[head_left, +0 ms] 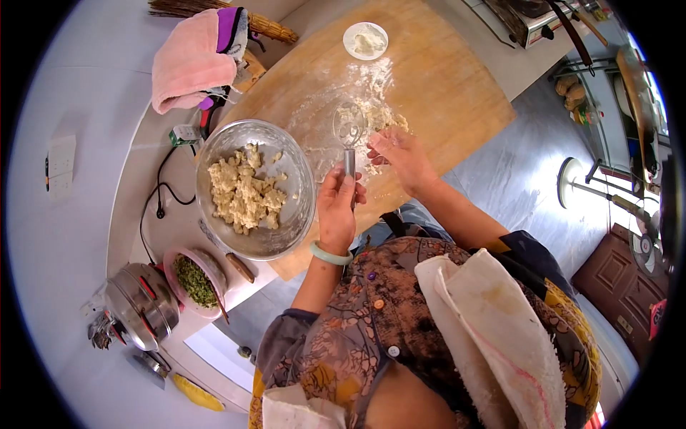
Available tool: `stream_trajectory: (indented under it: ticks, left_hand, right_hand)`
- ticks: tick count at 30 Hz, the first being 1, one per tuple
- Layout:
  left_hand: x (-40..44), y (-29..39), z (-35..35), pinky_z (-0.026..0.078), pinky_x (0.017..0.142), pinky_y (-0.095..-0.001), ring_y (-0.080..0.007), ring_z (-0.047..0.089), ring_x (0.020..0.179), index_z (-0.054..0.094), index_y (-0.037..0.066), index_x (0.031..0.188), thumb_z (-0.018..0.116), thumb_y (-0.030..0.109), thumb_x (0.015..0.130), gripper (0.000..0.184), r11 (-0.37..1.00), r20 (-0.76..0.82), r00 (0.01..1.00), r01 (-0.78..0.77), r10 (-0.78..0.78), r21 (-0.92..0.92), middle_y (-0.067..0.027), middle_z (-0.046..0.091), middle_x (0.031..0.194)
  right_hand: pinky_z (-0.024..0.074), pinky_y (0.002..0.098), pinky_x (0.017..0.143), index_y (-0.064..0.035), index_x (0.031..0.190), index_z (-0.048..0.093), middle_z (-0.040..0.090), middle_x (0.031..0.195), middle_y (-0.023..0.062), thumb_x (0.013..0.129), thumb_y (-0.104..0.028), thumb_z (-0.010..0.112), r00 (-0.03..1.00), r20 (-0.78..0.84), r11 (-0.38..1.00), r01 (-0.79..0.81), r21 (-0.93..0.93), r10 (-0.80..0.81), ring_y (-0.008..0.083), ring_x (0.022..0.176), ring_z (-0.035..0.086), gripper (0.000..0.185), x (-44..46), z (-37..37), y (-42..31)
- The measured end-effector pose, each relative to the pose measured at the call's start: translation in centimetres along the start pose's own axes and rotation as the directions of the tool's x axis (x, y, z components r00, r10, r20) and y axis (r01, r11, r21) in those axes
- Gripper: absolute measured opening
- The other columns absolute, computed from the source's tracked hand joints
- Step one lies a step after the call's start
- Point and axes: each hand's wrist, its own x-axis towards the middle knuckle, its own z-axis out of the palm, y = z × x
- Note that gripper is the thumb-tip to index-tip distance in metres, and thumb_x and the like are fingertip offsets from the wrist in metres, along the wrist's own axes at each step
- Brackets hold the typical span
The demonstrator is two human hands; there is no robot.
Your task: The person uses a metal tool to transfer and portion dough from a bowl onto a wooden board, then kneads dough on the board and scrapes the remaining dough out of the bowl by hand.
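My left hand (338, 204), with a pale green bangle at the wrist, is wrapped round the metal handle of a whisk-like tool (349, 159). The tool's looped wire head points away from me over the wooden board (443, 79). Beside that head is my right hand (400, 156), its fingers bent together and dusted with flour; what they hold, if anything, is too small to tell. Crumbly dough bits (382, 114) and flour lie on the board just beyond. Left of my hands, a large steel bowl (304, 193) contains lumpy dough (243, 189).
A white dish of flour (366, 41) sits at the board's far side. Near the steel bowl are a pink bowl of chopped greens (194, 279), a knife (239, 267), a steel pot (143, 304) and a black cord (158, 193). A pink towel (196, 61) hangs at upper left.
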Motion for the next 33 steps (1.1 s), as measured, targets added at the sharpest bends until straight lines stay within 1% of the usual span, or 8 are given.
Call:
stream_trajectory:
  ticks: [6,10,14,17,20,26,29,33]
  left_hand:
    - [-0.6,0.3,0.9,0.038,0.056,-0.0204,-0.0071,0.049,0.070,0.049,0.001,0.126,0.050,0.009,0.099,0.028,0.973,0.100,0.994,-0.060,0.039,0.222,-0.0068,0.057,0.105]
    - [-0.9,-0.3,1.1,0.035,0.053,-0.0205,-0.0064,0.046,0.065,0.048,0.001,0.128,0.049,0.011,0.099,0.030,0.990,0.134,0.989,0.038,-0.056,0.133,-0.0058,0.057,0.106]
    - [-1.3,0.0,1.3,0.035,0.052,-0.0202,-0.0058,0.046,0.065,0.048,0.002,0.128,0.049,0.012,0.100,0.030,0.995,0.129,0.991,0.016,-0.029,0.098,-0.0053,0.057,0.106]
    - [-1.3,0.0,1.7,0.035,0.052,-0.0198,-0.0055,0.046,0.065,0.049,0.002,0.128,0.049,0.012,0.100,0.030,0.985,0.105,0.994,-0.024,0.006,0.173,-0.0049,0.058,0.105]
    - [-1.3,0.1,1.6,0.035,0.053,-0.0195,-0.0053,0.046,0.066,0.049,0.002,0.127,0.049,0.012,0.100,0.030,0.981,0.082,0.997,-0.020,0.004,0.191,-0.0045,0.058,0.104]
    - [-1.0,0.3,1.2,0.035,0.054,-0.0186,-0.0052,0.047,0.068,0.050,0.002,0.126,0.050,0.013,0.099,0.029,0.990,0.032,0.999,0.025,-0.030,0.136,-0.0043,0.059,0.101]
    - [-0.6,0.0,0.5,0.036,0.054,-0.0190,-0.0057,0.048,0.069,0.050,0.001,0.124,0.052,0.012,0.098,0.029,0.999,0.006,1.000,0.017,-0.018,0.051,-0.0050,0.058,0.102]
    - [-0.5,-0.1,0.7,0.041,0.059,-0.0212,-0.0079,0.052,0.073,0.049,0.001,0.123,0.055,0.009,0.096,0.029,0.999,-0.001,1.000,-0.031,0.032,0.042,-0.0058,0.058,0.103]
  right_hand:
    - [0.0456,0.0261,0.063,0.0021,0.113,0.050,0.056,0.085,0.0050,0.088,-0.025,0.069,0.997,-0.066,1.000,-0.027,0.004,0.027,0.0105,0.070,0.053,0.042,-0.3,2.5,-0.5]
    - [0.0450,0.0259,0.061,0.0004,0.110,0.049,0.055,0.087,0.0045,0.091,-0.030,0.065,0.999,-0.034,0.996,-0.038,0.079,0.041,0.0102,0.071,0.051,0.039,-0.6,2.9,1.1]
    - [0.0441,0.0263,0.055,-0.0010,0.104,0.053,0.054,0.087,0.0033,0.093,-0.033,0.061,1.000,0.014,0.989,0.006,0.150,-0.009,0.0110,0.070,0.050,0.035,1.1,2.1,1.9]
    - [0.0450,0.0293,0.053,-0.0010,0.100,0.055,0.054,0.083,0.0032,0.092,-0.034,0.062,0.997,-0.009,0.995,0.080,0.054,-0.080,0.0120,0.067,0.050,0.034,2.2,1.8,2.7]
    - [0.0470,0.0317,0.057,0.0012,0.100,0.054,0.058,0.079,0.0057,0.092,-0.034,0.062,0.989,-0.016,0.940,0.137,-0.312,-0.150,0.0141,0.065,0.054,0.037,1.4,1.7,1.7]
    - [0.0504,0.0286,0.059,0.0045,0.102,0.055,0.064,0.081,0.0118,0.090,-0.030,0.064,0.958,0.053,0.802,0.264,-0.535,-0.281,0.0161,0.068,0.063,0.037,1.5,0.5,1.6]
    - [0.0522,0.0280,0.061,0.0047,0.101,0.056,0.065,0.084,0.0114,0.091,-0.027,0.062,0.990,-0.017,0.955,0.131,-0.266,-0.140,0.0162,0.069,0.064,0.033,0.8,-0.1,0.1]
    - [0.0529,0.0279,0.063,0.0044,0.103,0.056,0.065,0.092,0.0113,0.094,-0.024,0.059,0.998,0.008,0.993,0.056,-0.106,-0.055,0.0156,0.076,0.065,0.030,0.6,-2.1,1.9]
